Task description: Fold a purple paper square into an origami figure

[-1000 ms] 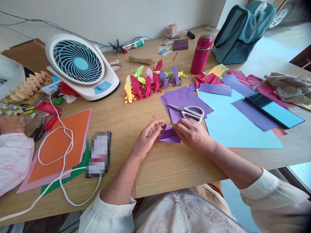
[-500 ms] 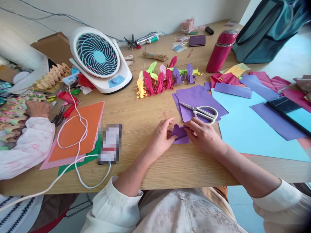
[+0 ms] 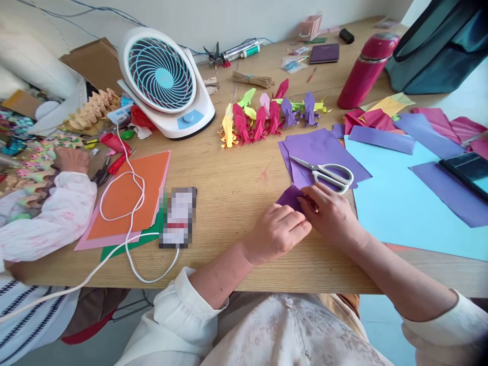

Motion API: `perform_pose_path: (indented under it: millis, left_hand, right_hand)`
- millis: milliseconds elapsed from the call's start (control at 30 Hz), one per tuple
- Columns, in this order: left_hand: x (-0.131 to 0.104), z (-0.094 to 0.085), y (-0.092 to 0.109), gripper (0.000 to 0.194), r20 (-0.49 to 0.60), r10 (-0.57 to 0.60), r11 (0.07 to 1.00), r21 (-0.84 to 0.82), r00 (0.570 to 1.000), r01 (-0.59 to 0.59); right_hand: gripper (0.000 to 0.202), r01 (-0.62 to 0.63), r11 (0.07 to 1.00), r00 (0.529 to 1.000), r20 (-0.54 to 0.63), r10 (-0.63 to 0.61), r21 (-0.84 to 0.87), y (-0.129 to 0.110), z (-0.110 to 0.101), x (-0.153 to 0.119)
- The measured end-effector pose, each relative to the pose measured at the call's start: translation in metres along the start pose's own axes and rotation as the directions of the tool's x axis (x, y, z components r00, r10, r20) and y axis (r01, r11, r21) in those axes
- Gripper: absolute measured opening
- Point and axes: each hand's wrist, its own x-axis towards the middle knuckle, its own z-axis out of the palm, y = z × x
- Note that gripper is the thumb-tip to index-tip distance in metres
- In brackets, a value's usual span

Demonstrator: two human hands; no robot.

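Both my hands are closed on a small piece of purple paper (image 3: 288, 197) just above the wooden table. My left hand (image 3: 276, 231) covers its near side, with the fingers curled over the paper. From the right, my right hand (image 3: 331, 211) pinches its edge. Most of the paper is hidden under the fingers; only its far corner shows. Scissors with white handles (image 3: 331, 175) lie just beyond my right hand, on a stack of purple sheets (image 3: 316, 145).
Several folded paper figures (image 3: 267, 114) stand beyond. A fan (image 3: 168, 81), a phone on a white cable (image 3: 178, 218) and orange paper (image 3: 129, 195) are at the left, near another person's arm (image 3: 57, 203). Light-blue paper (image 3: 412, 203) and a red flask (image 3: 368, 71) are at the right.
My left hand has moved right and turned over the paper, its fingers now covering the near part. My right hand keeps its pinch. The camera view has shifted slightly.
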Motion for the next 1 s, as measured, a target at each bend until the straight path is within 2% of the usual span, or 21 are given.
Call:
perform_pose_path:
  millis: [67,133,233,333,467,533,633,700,767,900,1000]
  left_hand:
    - [-0.001,0.006,0.000,0.016,0.127,-0.015,1.000,0.014,0.992,0.013]
    - [-0.002,0.010,-0.002,0.019,0.204,-0.069,0.998,0.001,0.976,0.071]
    - [-0.003,0.013,-0.006,0.020,0.283,-0.128,0.980,-0.111,0.950,0.165]
    - [-0.005,0.013,-0.009,0.019,0.317,-0.179,0.936,-0.238,0.931,0.261]
    - [-0.007,0.014,-0.012,0.018,0.332,-0.224,0.877,-0.342,0.916,0.338]
    - [-0.008,0.015,-0.012,0.018,0.338,-0.228,0.856,-0.378,0.913,0.353]
    - [-0.008,0.015,-0.013,0.017,0.337,-0.246,0.827,-0.417,0.909,0.378]
    - [-0.008,0.016,-0.014,0.015,0.328,-0.284,0.800,-0.437,0.901,0.411]
    - [-0.008,0.016,-0.014,0.015,0.309,-0.355,0.768,-0.442,0.883,0.463]
    - [-0.010,0.018,-0.014,0.031,0.226,-0.535,0.697,-0.427,0.814,0.577]
    - [-0.010,0.019,-0.015,0.052,0.127,-0.613,0.704,-0.360,0.780,0.612]
  right_hand:
    - [0.009,-0.004,0.998,1.000,0.001,0.004,0.065,0.001,0.000,0.000]
    - [0.007,-0.021,0.992,1.000,0.013,0.020,0.122,0.002,0.001,0.000]
    - [0.006,-0.075,0.981,0.996,0.058,0.065,0.176,0.003,0.001,0.000]
    - [0.006,-0.123,0.973,0.989,0.103,0.104,0.195,0.004,0.001,0.000]
    - [0.004,-0.178,0.969,0.974,0.167,0.150,0.170,0.005,0.003,0.002]
    - [0.009,-0.212,0.966,0.965,0.187,0.183,0.147,0.006,0.005,0.003]
    - [0.005,-0.224,0.969,0.959,0.201,0.201,0.102,0.008,0.009,0.005]
    - [0.021,-0.227,0.971,0.956,0.207,0.206,0.081,0.008,0.011,0.006]
    - [0.028,-0.260,0.959,0.951,0.204,0.233,0.117,0.008,0.010,0.007]
    - [0.029,-0.363,0.890,0.920,0.257,0.295,0.278,0.006,0.006,0.007]
    - [0.023,-0.425,0.815,0.896,0.312,0.316,0.394,0.006,0.004,0.006]
